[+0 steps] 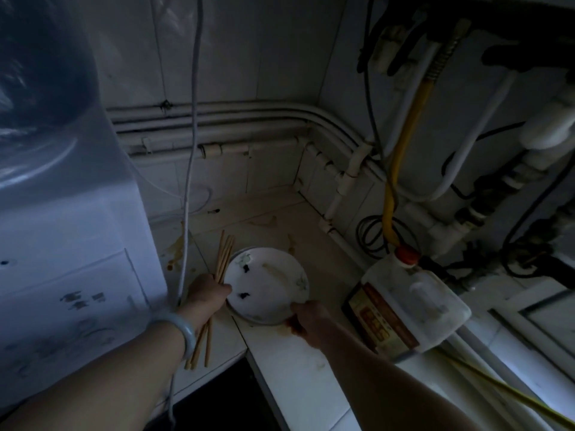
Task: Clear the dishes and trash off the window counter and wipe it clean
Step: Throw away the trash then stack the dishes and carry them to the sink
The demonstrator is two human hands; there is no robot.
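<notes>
A white plate (267,284) with dark food scraps lies on the stained tiled counter (298,362) in a dim corner. My right hand (306,321) grips the plate's near rim. My left hand (207,293), with a pale bangle on the wrist, is closed around a bundle of wooden chopsticks (224,256) that stick out above and below the fist, just left of the plate. Brown spills mark the counter behind the plate and by the chopsticks.
A big plastic jug (407,309) with an orange cap lies on the counter at the right. A white appliance (68,244) stands at the left. Pipes (249,119), a yellow hose (395,181) and a hanging cord (189,150) line the tiled walls.
</notes>
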